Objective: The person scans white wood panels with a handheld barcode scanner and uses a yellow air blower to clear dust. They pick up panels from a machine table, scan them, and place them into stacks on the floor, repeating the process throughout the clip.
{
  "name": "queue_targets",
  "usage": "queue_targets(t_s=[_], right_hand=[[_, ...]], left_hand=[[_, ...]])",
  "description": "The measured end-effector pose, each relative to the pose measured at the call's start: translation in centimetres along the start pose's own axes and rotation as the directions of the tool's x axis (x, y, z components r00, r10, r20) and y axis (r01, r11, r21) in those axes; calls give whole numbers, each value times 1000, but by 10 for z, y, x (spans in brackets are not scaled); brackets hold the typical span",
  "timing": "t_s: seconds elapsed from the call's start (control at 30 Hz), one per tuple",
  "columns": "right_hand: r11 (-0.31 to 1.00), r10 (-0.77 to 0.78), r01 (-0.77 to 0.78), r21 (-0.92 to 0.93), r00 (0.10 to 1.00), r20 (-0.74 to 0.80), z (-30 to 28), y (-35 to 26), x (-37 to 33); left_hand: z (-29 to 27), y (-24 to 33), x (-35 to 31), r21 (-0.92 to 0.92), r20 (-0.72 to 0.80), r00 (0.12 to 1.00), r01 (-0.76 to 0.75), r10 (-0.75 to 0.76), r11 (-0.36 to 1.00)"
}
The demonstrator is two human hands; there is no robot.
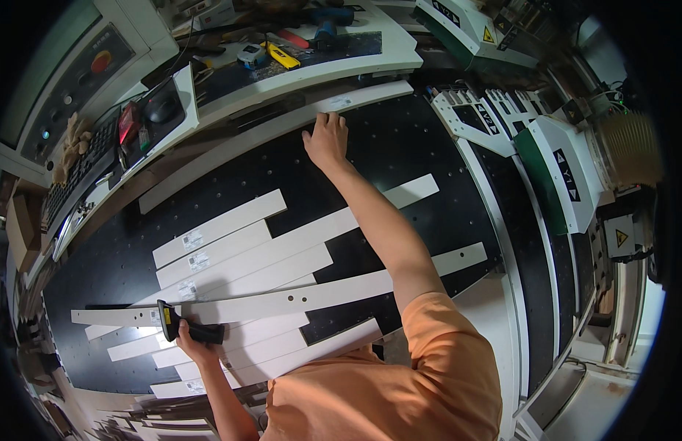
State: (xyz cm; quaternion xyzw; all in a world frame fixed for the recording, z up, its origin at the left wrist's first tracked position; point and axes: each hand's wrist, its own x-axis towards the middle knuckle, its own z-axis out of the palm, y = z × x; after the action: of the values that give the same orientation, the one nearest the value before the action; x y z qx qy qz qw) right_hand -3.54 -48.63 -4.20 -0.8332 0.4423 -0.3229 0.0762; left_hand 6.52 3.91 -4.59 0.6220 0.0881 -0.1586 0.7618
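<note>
My left hand (189,342) is wrapped round the grip of a black handheld barcode scanner (208,334), its head over the left part of a long white board (341,289) with drilled holes. A bright patch of light falls on the boards beside the scanner head. My right hand (329,138) is stretched to the far side of the black worktable (385,143). Its thumb stands apart from the bent fingers, whose tips are at the near edge of another long white board (282,126); whether they press on it I cannot tell.
Several white strips (230,224), some with labels, lie side by side on the table. Beyond are a shelf (355,62) with a tape measure (251,56) and a yellow tool (282,56), and a keyboard (83,173) and mouse (163,109). Machine heads (565,173) flank the right side.
</note>
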Motion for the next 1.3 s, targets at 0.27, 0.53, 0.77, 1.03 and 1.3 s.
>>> queue_targets(t_s=[0.27,0.53,0.77,1.03,1.3], right_hand=[[992,93,-85,95,992,-84,52,-11,13],[980,163,-150,135,982,-94,41,46,38],[989,71,-65,133,996,-44,26,86,44],[998,31,-34,43,997,69,33,111,48],[956,219,-273,112,912,348,29,135,66]], left_hand=[[-9,-1,7,51,13,999,-34,34,998],[-11,0,4,76,-19,999,52,-50,996],[-4,2,3,59,-15,999,-31,32,998],[-5,5,-2,-1,-36,999,36,-36,999],[13,26,-17,-6,41,997,70,-69,998]])
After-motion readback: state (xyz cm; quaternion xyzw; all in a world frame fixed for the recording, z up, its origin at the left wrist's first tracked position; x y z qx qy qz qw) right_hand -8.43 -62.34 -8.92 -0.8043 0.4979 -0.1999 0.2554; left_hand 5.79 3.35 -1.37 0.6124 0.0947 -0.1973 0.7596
